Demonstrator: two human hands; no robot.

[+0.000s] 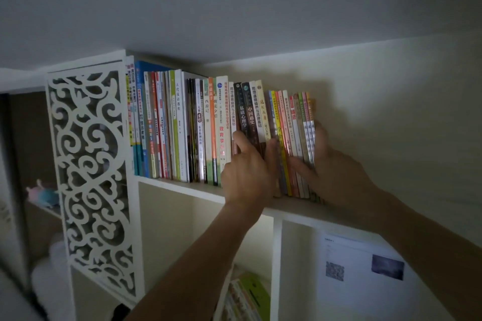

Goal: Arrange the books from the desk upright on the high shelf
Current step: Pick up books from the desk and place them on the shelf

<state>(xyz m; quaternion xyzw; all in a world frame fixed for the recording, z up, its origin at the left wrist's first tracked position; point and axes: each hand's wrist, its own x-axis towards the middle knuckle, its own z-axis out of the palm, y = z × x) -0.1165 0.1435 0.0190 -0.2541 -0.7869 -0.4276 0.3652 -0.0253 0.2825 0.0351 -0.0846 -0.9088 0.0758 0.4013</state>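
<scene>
A long row of thin paperback books with multicoloured spines (198,125) is shown standing on the white high shelf board (182,186), with both arms raised to its rightmost part. A leaning bundle of slim books with pink, yellow and green spines (292,138) is held between the two hands; it tilts leftward at the top and rests against the dark-spined volumes (246,112) just left of it, and the hold appears intended to press it upright and close against the row, since nothing is seen propping its open right end. The left hand (247,172) is laid on the spines just left of the bundle, its index finger extended upward along a spine, its other fingers hidden, and its thumb (272,154) pressed against the bundle's left edge. The right hand (328,167) is cupped round the bundle's right end, its thumb (302,168) laid across the lower spines and its fingers reaching behind the outermost cover, so that the bundle is gripped rather than merely touched. Both forearms are extended upward and forward from below, the wrists nearly straight. Left of the left hand, a white fretwork side panel with scroll cut-outs (91,164) closes the row's far end. Below the right hand, a printed white paper sheet (362,268) is seen fixed inside a lower compartment. The desk is not in view.
</scene>
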